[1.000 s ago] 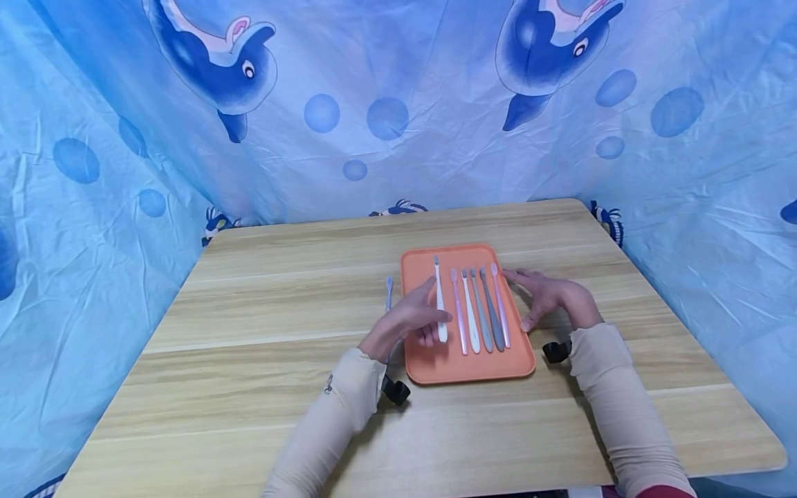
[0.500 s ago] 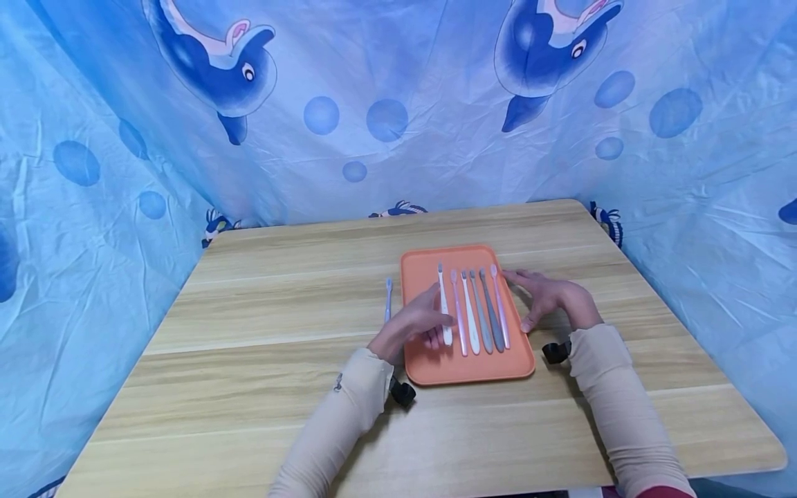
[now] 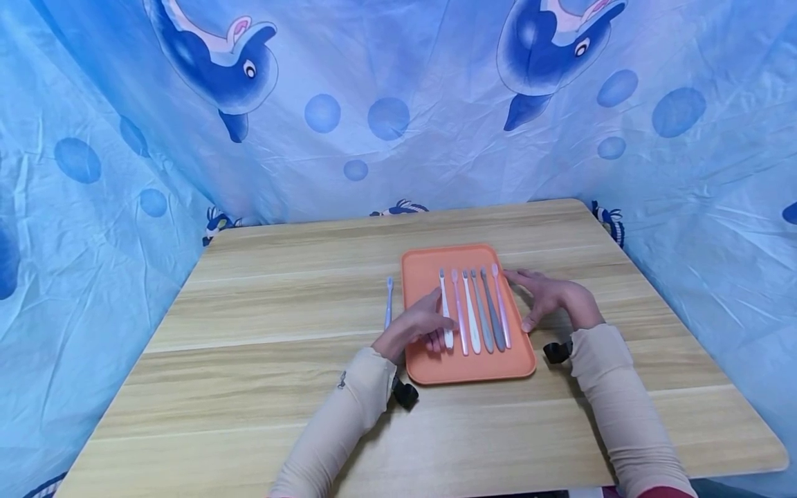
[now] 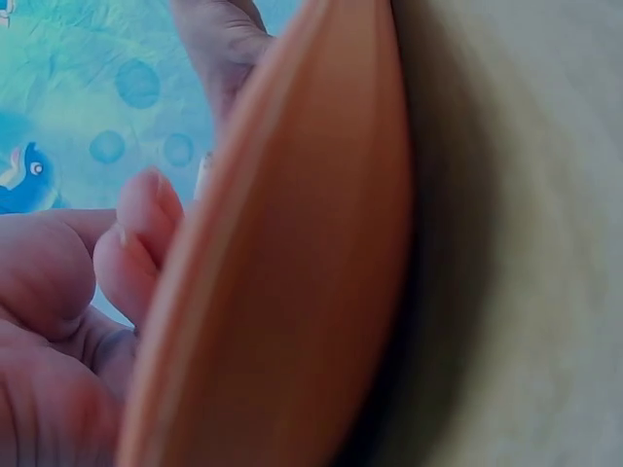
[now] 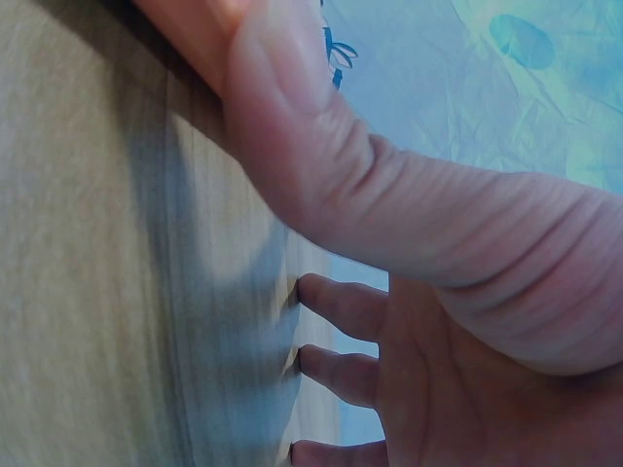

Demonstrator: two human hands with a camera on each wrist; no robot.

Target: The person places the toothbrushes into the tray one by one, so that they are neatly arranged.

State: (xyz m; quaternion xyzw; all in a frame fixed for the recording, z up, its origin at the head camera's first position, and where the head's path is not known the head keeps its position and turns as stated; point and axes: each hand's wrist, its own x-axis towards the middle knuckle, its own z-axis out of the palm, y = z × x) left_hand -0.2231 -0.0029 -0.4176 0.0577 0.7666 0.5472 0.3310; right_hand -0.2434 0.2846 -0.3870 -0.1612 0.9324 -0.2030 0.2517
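Observation:
On the orange tray [image 3: 429, 370], my left hand [image 3: 417, 323] pinches a white toothbrush [image 3: 444, 296] between thumb and curled fingers. The brush lies left of a row: a pink toothbrush [image 3: 459, 311], a second white toothbrush [image 3: 471, 315], a grey-green toothbrush [image 3: 482, 315], a dark grey toothbrush [image 3: 492, 315] and a lilac-pink toothbrush [image 3: 501, 308]. In the left wrist view, the tray's rim covers part of the left hand [image 4: 58, 331]. My right hand [image 3: 553, 299] rests at the tray's right edge, its thumb [image 5: 292, 126] against the rim and other fingertips down on the wood.
A blue toothbrush [image 3: 389, 304] lies on the wooden table [image 3: 280, 290], left of the tray and partly behind the left wrist. Blue dolphin-print cloth [image 3: 436, 166] hangs around the table's back and sides. Black wrist cameras [image 3: 406, 396] sit under both wrists.
My left hand has shifted the white toothbrush right and slightly toward me, closer to the pink one. The right hand and the tray have stayed in place.

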